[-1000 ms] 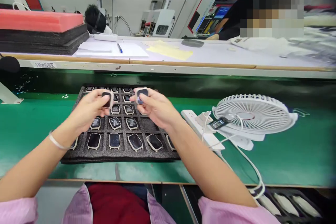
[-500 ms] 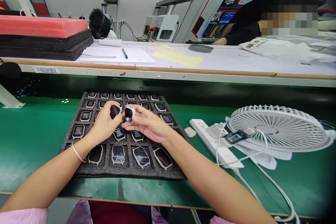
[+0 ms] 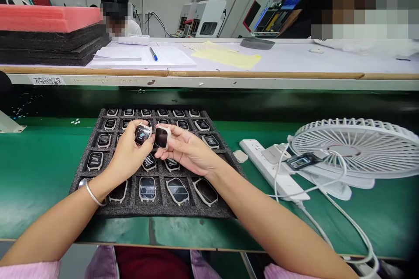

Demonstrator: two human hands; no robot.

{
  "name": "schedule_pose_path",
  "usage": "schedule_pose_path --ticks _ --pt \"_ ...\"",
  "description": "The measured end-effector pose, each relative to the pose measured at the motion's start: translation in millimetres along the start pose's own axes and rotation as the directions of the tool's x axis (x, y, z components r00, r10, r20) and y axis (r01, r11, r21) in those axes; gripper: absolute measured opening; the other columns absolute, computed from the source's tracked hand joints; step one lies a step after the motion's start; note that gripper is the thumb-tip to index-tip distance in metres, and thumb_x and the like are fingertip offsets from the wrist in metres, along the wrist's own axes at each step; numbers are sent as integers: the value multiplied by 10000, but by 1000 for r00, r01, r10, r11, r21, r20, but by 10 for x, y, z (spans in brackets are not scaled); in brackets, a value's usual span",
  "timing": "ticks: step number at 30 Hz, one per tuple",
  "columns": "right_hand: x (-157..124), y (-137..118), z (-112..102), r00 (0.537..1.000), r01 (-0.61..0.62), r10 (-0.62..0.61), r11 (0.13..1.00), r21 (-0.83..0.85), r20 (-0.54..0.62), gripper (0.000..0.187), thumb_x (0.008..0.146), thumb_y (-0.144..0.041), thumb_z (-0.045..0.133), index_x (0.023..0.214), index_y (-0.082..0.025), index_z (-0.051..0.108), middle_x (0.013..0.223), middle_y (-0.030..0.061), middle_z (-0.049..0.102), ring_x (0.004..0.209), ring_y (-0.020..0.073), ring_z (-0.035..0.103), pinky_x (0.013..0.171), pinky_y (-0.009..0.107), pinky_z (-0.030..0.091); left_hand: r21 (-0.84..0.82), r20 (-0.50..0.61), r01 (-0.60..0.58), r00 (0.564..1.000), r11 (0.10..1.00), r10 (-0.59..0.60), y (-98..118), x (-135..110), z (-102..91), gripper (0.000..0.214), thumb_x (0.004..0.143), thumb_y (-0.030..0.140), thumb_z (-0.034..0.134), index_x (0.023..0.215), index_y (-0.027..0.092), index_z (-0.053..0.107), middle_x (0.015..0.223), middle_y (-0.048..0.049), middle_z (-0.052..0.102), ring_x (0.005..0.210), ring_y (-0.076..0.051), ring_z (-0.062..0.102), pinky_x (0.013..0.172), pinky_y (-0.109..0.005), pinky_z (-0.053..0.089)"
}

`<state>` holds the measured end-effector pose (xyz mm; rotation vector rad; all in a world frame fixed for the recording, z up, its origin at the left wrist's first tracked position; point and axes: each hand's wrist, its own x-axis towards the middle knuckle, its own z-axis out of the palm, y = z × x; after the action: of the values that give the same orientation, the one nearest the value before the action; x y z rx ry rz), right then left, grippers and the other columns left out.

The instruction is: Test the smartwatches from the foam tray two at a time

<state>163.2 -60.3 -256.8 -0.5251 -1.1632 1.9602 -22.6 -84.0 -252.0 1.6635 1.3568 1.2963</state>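
Observation:
My left hand (image 3: 126, 153) is closed on a smartwatch case (image 3: 142, 134) without a strap, its screen lit with a small coloured picture. Close beside it, my right hand (image 3: 191, 151) grips a second smartwatch case (image 3: 161, 137) by its edges, and that screen is dark. Both are held above a dark grey foam tray (image 3: 133, 194). In the tray's compartments lie several more watch cases, many with white text on their screens. The front row, such as this watch (image 3: 177, 192), shows dark or reflecting screens. My hands and forearms hide part of the tray.
Right of the tray lie a white power strip (image 3: 253, 157), cables and a white fan (image 3: 347, 152). A raised shelf (image 3: 216, 79) runs behind, bearing stacked foam (image 3: 49, 48), papers, a pen (image 3: 153, 54) and a grey dish (image 3: 257, 43). A person (image 3: 114, 2) sits beyond it.
The watch screen in my left hand has gone from dark to lit. My right hand has turned its watch so the screen faces me more. The whole view has shifted slightly.

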Motion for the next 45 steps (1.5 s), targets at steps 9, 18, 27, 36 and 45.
schedule_pose_path --ticks 9,18,27,36,45 --pt "2 -14 -6 999 28 -28 1000 -14 -19 506 740 -365 896 1181 -242 680 1100 39 764 732 132 726 727 279 612 -26 -30 15 999 1000 -16 5 14 18 358 763 237 625 1115 208 566 899 -4 639 791 -162 603 742 -301 474" --pt "7 -1 17 999 33 -33 999 0 -16 503 728 -360 906 1167 -243 690 975 5 753 727 135 724 716 274 606 -19 -6 6 1000 1000 -6 51 6 25 368 751 268 605 1107 187 552 919 -18 638 818 -168 604 760 -302 476" --pt "2 12 -2 999 40 -40 999 -18 -5 500 751 -371 887 1187 -242 680 896 -5 738 731 138 720 716 274 596 -37 17 -11 1000 999 12 45 5 31 342 754 252 600 1089 209 546 913 -5 653 847 -169 628 782 -301 479" --pt "2 15 -11 999 43 -42 999 -10 17 478 775 -369 872 1190 -245 670 861 -14 741 744 132 728 730 258 590 -72 21 -9 1000 997 10 17 0 36 339 761 228 609 1096 200 558 950 -21 673 883 -180 635 827 -325 492" --pt "-6 2 21 998 56 -56 998 -10 -29 508 736 -384 896 1175 -259 674 1021 7 756 742 134 728 744 275 605 -92 -5 18 1000 996 -19 35 -1 45 365 748 248 624 1104 189 564 939 -21 657 859 -169 622 804 -311 487"
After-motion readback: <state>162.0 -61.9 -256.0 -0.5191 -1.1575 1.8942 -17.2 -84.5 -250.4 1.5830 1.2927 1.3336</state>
